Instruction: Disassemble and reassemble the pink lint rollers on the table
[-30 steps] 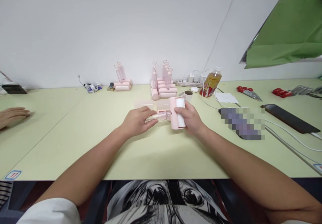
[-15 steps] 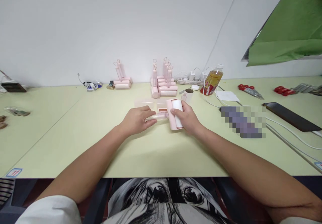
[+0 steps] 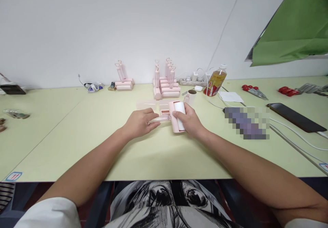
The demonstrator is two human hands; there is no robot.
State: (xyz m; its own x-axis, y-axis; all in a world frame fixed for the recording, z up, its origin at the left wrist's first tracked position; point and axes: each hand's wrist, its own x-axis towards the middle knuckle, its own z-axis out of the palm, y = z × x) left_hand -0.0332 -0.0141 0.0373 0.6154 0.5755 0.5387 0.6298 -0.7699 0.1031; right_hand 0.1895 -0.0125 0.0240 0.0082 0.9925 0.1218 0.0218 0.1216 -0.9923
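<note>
Above the middle of the table, my left hand (image 3: 139, 122) pinches a clear pinkish handle (image 3: 161, 118) of a lint roller. My right hand (image 3: 192, 121) is closed round the lint roller head (image 3: 173, 120), a pink housing with a white roll in it, thumb laid across the front. The handle's right end meets the left side of the head; whether they are joined I cannot tell. Just behind my hands lie a pink open-sided housing (image 3: 164, 112) and a clear plastic piece (image 3: 146, 104). A roll with a brown core (image 3: 192, 93) stands beyond my right hand.
Pink lint rollers (image 3: 170, 94) with upright handles stand by the wall, with more (image 3: 124, 85) to the left. Further right are a power strip (image 3: 193, 82), drink bottle (image 3: 216, 81), white cables, a black phone (image 3: 296, 117) and red-handled tools (image 3: 253, 91).
The view has shifted very slightly. Both hands keep the same hold on the handle and the roller head, with almost no movement.
</note>
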